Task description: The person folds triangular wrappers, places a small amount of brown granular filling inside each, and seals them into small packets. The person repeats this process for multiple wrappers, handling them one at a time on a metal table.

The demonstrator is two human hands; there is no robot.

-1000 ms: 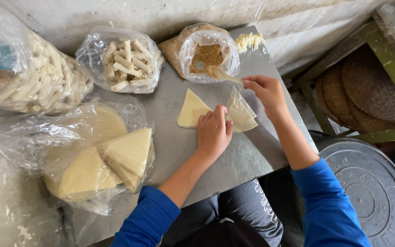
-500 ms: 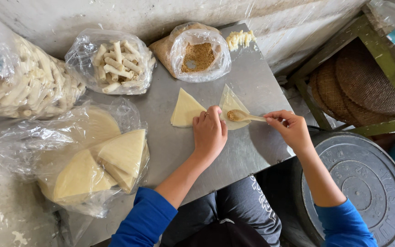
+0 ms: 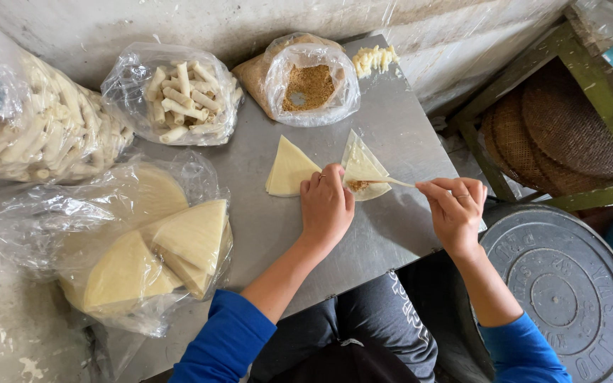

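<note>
A: How far along is the work judged to be?

B: Midway, it seems. A pale, thin, triangular pastry sheet (image 3: pixel 363 170) is laid on the grey metal table (image 3: pixel 391 234) and is pinned down by the left hand (image 3: pixel 326 207), whose fingers are pressed flat on its near edge. A small heap of brown, crumbly filling (image 3: pixel 357 186) is already set on it. A slim, light-coloured spoon or stick (image 3: pixel 390 181) is pinched between thumb and fingertips of the right hand (image 3: pixel 457 213), its tip resting at the filling.

A: And what is left?

B: The sheet is not yet folded or rolled. A second flat triangular sheet (image 3: pixel 289 169) lies untouched just beside the first, and a stack of the same cream wedges is kept in a clear plastic bag (image 3: pixel 157 255) to the left.

A: Is anything finished to be seen?

B: Two crinkled clear bags of pale, finger-shaped rolls (image 3: pixel 179 96) are seen at the far left, so many pieces are judged done. An open plastic bag of brown granular filling (image 3: pixel 308 85) is stood at the table's far edge, well stocked.
</note>
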